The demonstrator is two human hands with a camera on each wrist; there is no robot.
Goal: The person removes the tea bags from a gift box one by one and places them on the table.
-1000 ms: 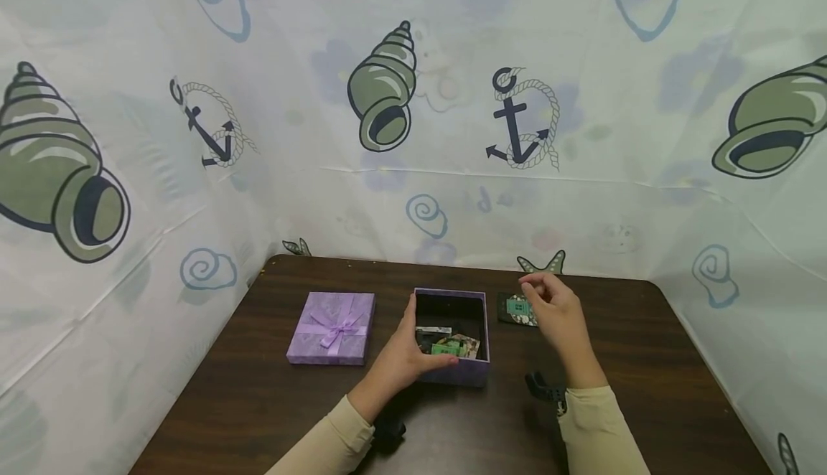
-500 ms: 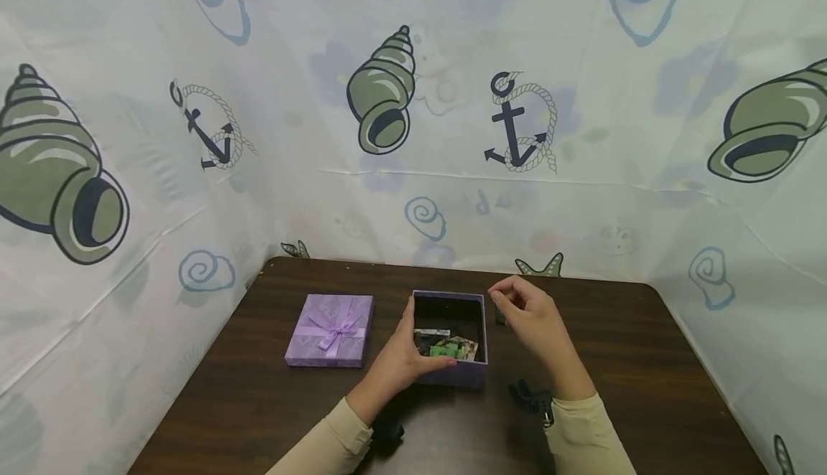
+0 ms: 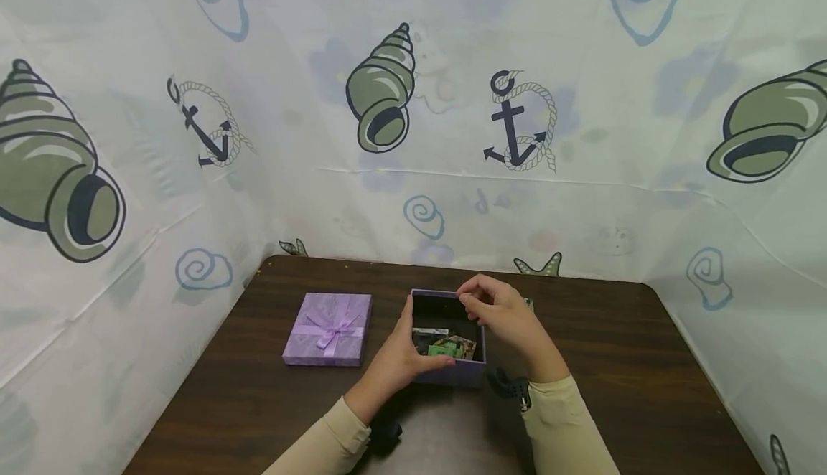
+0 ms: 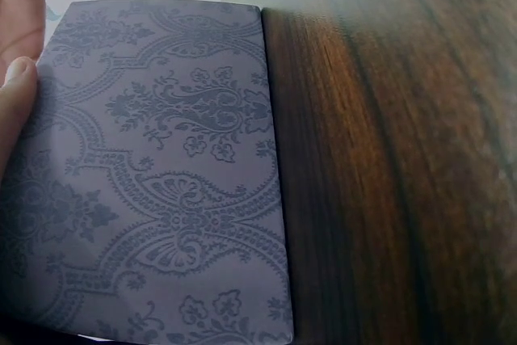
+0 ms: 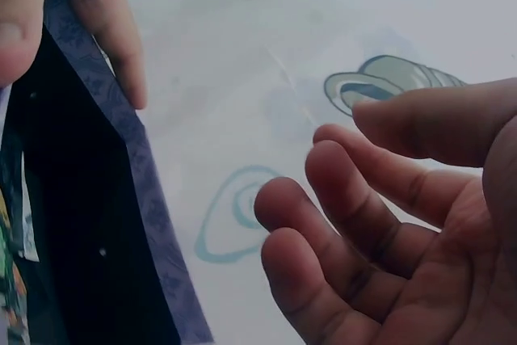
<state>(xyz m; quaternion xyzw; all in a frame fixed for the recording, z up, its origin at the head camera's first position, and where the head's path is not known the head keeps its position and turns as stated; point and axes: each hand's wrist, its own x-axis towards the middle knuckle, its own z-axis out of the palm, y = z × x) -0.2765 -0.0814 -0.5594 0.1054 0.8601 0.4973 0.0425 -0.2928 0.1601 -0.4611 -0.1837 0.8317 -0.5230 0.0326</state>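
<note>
An open purple box (image 3: 476, 373) stands mid-table with several small colourful cards (image 3: 447, 346) lying in it. My left hand (image 3: 410, 346) grips the box, fingers on its left wall and thumb over the near wall. In the left wrist view the patterned box wall (image 4: 161, 175) fills the frame, with one fingertip (image 4: 16, 94) against it. My right hand (image 3: 474, 303) hovers over the box's far right corner, fingers loosely curled. In the right wrist view the right hand (image 5: 323, 159) holds nothing, beside the box rim (image 5: 121, 159).
The purple lid (image 3: 328, 328) with a ribbon bow lies flat to the left of the box. The dark wooden table (image 3: 614, 360) is walled on three sides by a white sheet (image 3: 581, 195) printed with shells and anchors.
My right hand has moved left from a dark card lying on the table right of the box to above the box's far right corner. The left hand has kept its hold.
</note>
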